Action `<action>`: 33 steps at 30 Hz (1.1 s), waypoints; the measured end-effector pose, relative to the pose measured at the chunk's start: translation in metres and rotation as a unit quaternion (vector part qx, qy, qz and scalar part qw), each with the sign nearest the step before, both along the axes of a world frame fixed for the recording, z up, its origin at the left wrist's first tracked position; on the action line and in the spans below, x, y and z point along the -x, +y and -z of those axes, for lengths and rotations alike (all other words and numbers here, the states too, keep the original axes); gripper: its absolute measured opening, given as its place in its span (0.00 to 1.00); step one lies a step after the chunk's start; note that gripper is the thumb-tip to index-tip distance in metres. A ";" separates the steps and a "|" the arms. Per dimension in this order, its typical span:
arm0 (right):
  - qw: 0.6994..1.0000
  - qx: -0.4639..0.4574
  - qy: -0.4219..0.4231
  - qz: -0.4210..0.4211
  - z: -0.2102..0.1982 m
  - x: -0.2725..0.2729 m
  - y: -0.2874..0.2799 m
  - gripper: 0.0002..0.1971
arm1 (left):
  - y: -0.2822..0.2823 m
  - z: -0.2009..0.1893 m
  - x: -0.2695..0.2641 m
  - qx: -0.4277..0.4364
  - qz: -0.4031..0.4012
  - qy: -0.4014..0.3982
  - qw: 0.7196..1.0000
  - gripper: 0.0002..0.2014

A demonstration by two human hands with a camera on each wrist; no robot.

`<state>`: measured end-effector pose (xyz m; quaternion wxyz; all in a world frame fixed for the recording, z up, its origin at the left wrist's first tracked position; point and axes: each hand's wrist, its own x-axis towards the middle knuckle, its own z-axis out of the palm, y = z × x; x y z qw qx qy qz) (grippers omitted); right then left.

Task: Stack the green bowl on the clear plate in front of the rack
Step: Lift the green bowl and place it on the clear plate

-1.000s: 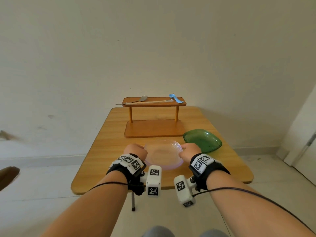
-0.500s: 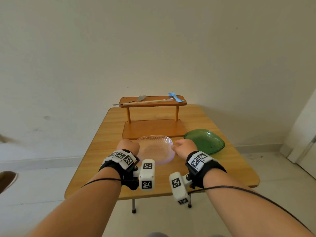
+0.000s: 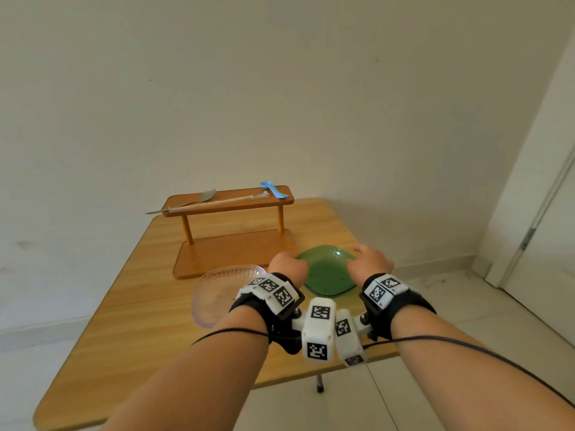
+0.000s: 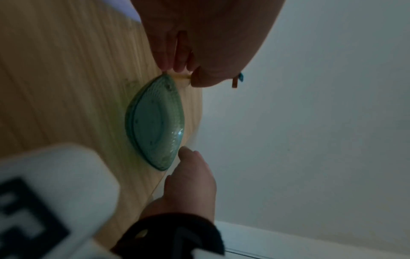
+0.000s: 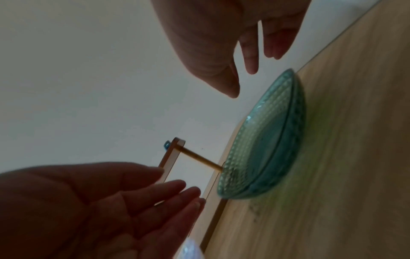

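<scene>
The green bowl [image 3: 328,270] sits upright on the wooden table [image 3: 140,321], right of the rack's base. The clear plate [image 3: 217,290] lies flat in front of the rack [image 3: 233,253], left of the bowl. My left hand [image 3: 287,264] is at the bowl's left rim, fingers straight and holding nothing. My right hand [image 3: 368,258] hovers over the right rim with spread fingers. In the right wrist view my right hand [image 5: 241,78] stays a little clear of the bowl [image 5: 266,140]. In the left wrist view my left hand [image 4: 179,70] is close to the bowl's [image 4: 155,122] edge.
The rack's top shelf carries a metal spoon [image 3: 207,195], a long wooden-handled utensil [image 3: 217,202] and a blue spoon [image 3: 273,189]. The table's right edge runs close behind the bowl. A wall stands behind the table and a door [image 3: 547,244] to the right.
Both hands have let go of the clear plate, which now lies in front of the rack. They have moved right to either side of the green bowl.
</scene>
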<state>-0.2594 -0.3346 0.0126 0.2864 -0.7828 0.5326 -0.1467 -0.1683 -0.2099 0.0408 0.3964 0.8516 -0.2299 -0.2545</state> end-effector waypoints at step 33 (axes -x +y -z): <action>0.992 -0.006 -0.006 -0.129 -0.024 -0.063 0.112 0.14 | 0.123 0.008 -0.066 0.002 -0.113 -0.051 0.992 0.29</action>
